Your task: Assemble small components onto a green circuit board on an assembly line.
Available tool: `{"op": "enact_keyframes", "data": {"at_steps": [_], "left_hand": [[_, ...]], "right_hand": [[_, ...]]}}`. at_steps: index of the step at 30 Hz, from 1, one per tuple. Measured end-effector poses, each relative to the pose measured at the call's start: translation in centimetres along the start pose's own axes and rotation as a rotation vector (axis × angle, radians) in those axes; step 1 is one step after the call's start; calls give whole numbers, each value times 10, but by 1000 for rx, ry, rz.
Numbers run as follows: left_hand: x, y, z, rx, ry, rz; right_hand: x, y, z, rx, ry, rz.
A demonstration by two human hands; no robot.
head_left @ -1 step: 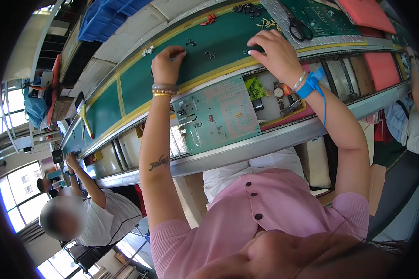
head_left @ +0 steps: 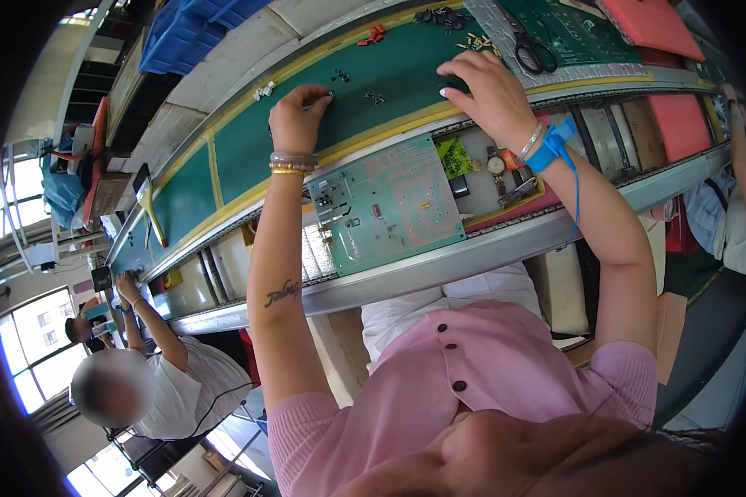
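My left hand (head_left: 297, 116) hovers over the green work surface (head_left: 249, 141), thumb and fingers curled together in a pinch. What it holds, if anything, is too small to make out. Right of it lie two little clusters of dark components, one farther off (head_left: 340, 75) and one nearer (head_left: 375, 98). My right hand (head_left: 493, 95), with a blue wrist strap (head_left: 551, 147), is bent over the surface, thumb and forefinger apart and nothing visible between them. Between my forearms, a green circuit board (head_left: 402, 224) carrying a few components rests on the near rail.
Along the far side lie white parts (head_left: 264, 89), red parts (head_left: 373, 36), black parts (head_left: 441, 18) and yellowish parts (head_left: 478, 41). Scissors (head_left: 535, 53) lie at the right. A brush (head_left: 148, 207) lies left. A tray with a watch (head_left: 496, 164) adjoins the board. A co-worker (head_left: 182, 381) sits left.
My right hand has shifted very slightly. A small dark piece by its thumb tip no longer shows. My left hand is nearly still.
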State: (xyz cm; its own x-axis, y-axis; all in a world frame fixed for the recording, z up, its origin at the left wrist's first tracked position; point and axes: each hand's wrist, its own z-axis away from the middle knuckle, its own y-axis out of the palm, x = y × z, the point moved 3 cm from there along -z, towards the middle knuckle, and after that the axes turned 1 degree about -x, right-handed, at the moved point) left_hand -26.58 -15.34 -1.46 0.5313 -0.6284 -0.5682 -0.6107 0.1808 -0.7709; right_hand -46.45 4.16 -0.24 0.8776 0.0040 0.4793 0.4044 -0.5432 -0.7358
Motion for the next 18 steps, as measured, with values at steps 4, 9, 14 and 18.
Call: {"op": "enact_keyframes", "data": {"at_steps": [4,9,14,18], "left_hand": [[-9,-9,16,-19,54,38],[-35,-24,47,-92,162,158],[-71,-31,75,-229,372,127],[-84,-40,83,-281,490,46]], "right_hand": [[22,9,-5,-38,-41,-23],[52,35,-12,87,120,-447],[54,57,-2,460,496,-1112],[63,59,7,545,582,-1295]]}}
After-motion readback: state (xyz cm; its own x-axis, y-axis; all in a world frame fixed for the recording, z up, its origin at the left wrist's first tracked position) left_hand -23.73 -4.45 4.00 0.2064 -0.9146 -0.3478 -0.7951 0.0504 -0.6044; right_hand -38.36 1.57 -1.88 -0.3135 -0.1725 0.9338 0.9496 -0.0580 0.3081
